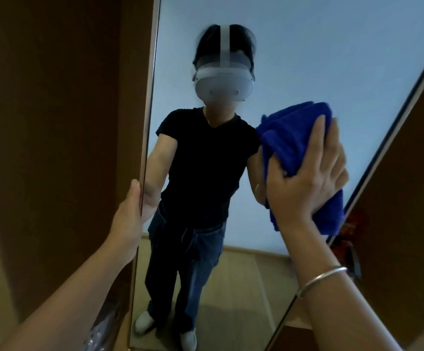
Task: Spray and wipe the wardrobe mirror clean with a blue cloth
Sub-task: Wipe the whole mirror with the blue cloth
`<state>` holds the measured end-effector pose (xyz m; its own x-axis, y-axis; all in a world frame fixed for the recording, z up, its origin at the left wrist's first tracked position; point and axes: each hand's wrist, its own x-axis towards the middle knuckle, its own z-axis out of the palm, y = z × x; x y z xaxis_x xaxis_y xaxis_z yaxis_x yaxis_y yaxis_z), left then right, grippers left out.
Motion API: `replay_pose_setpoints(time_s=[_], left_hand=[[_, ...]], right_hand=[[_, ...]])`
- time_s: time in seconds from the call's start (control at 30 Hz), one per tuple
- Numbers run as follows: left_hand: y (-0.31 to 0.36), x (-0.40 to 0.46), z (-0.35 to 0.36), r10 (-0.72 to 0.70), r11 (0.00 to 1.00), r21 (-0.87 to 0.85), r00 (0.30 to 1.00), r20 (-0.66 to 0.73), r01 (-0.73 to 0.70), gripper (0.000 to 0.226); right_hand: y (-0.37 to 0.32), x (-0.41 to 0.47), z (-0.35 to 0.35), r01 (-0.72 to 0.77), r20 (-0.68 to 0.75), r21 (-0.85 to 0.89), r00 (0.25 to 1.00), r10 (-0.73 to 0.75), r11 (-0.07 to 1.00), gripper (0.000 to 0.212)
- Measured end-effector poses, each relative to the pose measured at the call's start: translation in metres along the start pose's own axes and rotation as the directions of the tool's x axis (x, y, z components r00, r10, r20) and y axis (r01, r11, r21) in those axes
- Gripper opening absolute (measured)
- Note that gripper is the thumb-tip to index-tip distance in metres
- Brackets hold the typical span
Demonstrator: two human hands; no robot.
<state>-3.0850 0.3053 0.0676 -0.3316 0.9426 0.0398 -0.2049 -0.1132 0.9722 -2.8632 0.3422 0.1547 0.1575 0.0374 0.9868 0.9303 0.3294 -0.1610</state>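
- Showing at far left of the frame: brown wardrobe panel [53, 122], dark and plain.
- Gripping the mirror's left edge at lower left: left hand [129, 216], fingers [135, 192] wrapped round the frame edge, likely steadying the door.
- Filling the centre: wardrobe mirror [281, 59], reflecting a person in a black top and jeans; streaks or spray droplets too faint to tell.
- Pressing against the glass at centre right: blue cloth [294, 143], bunched under the right hand [309, 183], fingers [318, 138] spread flat over it and holding it to the mirror.
- Circling the right wrist at lower right: silver bangle [319, 277].
- Risking a smear: bare palm or fingertips sliding off the bunched cloth onto the glass.
- Risking a scratch or knock: bangle drifting close to the glass on a low stroke.
- Risking missed strips near the right frame edge, cloth being folded small.
- No spray bottle in view.
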Motion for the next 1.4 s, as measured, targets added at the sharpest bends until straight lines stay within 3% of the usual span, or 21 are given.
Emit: replay_pose_setpoints(time_s=[0.13, 0.23, 0.37, 0.47, 0.53, 0.6, 0.67, 0.73, 0.83, 0.93, 1.03, 1.1, 1.17, 1.23, 1.27, 1.3, 1.4], left_hand=[[0.001, 0.000, 0.006, 0.011, 0.999, 0.033, 0.999, -0.044, -0.010, 0.059], [0.003, -0.005, 0.001, 0.009, 1.000, 0.020, 1.000, -0.006, -0.009, 0.071], [0.011, -0.009, -0.008, -0.051, 0.998, 0.028, 0.998, 0.027, 0.051, 0.044], [0.017, -0.009, -0.012, -0.039, 0.994, 0.107, 0.995, 0.090, 0.030, 0.054], [0.020, -0.013, -0.012, -0.043, 0.993, 0.114, 0.996, 0.083, 0.033, 0.058], [0.019, -0.012, -0.011, -0.053, 0.995, 0.087, 0.996, 0.067, 0.047, 0.060], [0.019, -0.012, -0.009, -0.074, 0.995, 0.078, 0.995, 0.063, 0.069, 0.062], [0.016, -0.011, -0.008, -0.096, 0.992, 0.088, 0.994, 0.046, 0.092, 0.064], [0.012, -0.010, -0.008, -0.099, 0.990, 0.103, 0.993, 0.057, 0.093, 0.062], [0.009, -0.011, -0.008, -0.097, 0.993, 0.077, 0.994, 0.046, 0.093, 0.057], [-0.007, -0.006, -0.013, -0.090, 0.993, 0.086, 0.995, 0.050, 0.085, 0.057], [-0.019, -0.006, -0.015, -0.107, 0.991, 0.085, 0.993, 0.041, 0.103, 0.058], [-0.030, -0.002, -0.017, -0.131, 0.990, 0.054, 0.991, 0.015, 0.130, 0.059], [-0.033, -0.001, -0.016, -0.156, 0.987, 0.036, 0.988, -0.005, 0.156, 0.061], [-0.032, -0.001, -0.013, -0.165, 0.986, 0.028, 0.986, -0.009, 0.165, 0.060], [-0.032, 0.000, -0.012, -0.172, 0.985, 0.025, 0.985, -0.004, 0.172, 0.060], [-0.036, 0.001, -0.011, -0.141, 0.990, 0.012, 0.990, 0.019, 0.141, 0.053]], right_hand=[[-0.024, -0.034, 0.007, 0.214, 0.091, 0.016, 0.972, -0.215, 0.977, 0.064], [-0.045, -0.078, 0.008, 0.423, 0.206, 0.098, 0.877, -0.435, 0.901, 0.059], [-0.063, -0.161, 0.004, 0.685, 0.451, 0.239, 0.550, -0.703, 0.689, 0.053], [-0.064, -0.199, -0.004, 0.697, 0.612, 0.333, 0.352, -0.708, 0.635, 0.047], [-0.056, -0.200, -0.009, 0.739, 0.623, 0.386, 0.232, -0.747, 0.552, 0.047], [-0.039, -0.189, -0.011, 0.793, 0.557, 0.415, 0.167, -0.813, 0.447, 0.047], [-0.017, -0.174, -0.012, 0.811, 0.484, 0.417, 0.183, -0.856, 0.410, 0.047], [0.006, -0.152, -0.016, 0.813, 0.449, 0.381, 0.254, -0.857, 0.441, 0.053], [0.040, -0.106, -0.022, 0.751, 0.376, 0.299, 0.475, -0.796, 0.589, 0.051], [0.077, -0.060, -0.032, 0.660, 0.318, 0.223, 0.646, -0.693, 0.717, 0.053], [0.102, -0.038, -0.036, 0.466, 0.253, 0.111, 0.841, -0.479, 0.878, 0.054], [0.100, -0.043, -0.030, 0.290, 0.128, 0.023, 0.948, -0.291, 0.957, 0.057], [0.081, -0.059, -0.018, 0.067, -0.010, -0.010, 0.998, -0.067, 0.998, 0.058], [0.051, -0.074, -0.008, -0.184, -0.087, 0.083, 0.978, 0.191, 0.980, 0.056], [0.038, -0.082, -0.005, -0.225, -0.094, 0.103, 0.967, 0.235, 0.969, 0.055], [0.025, -0.092, -0.002, -0.198, -0.070, 0.099, 0.976, 0.205, 0.975, 0.055], [-0.009, -0.133, 0.007, 0.089, 0.069, 0.062, 0.993, -0.093, 0.994, 0.063]])
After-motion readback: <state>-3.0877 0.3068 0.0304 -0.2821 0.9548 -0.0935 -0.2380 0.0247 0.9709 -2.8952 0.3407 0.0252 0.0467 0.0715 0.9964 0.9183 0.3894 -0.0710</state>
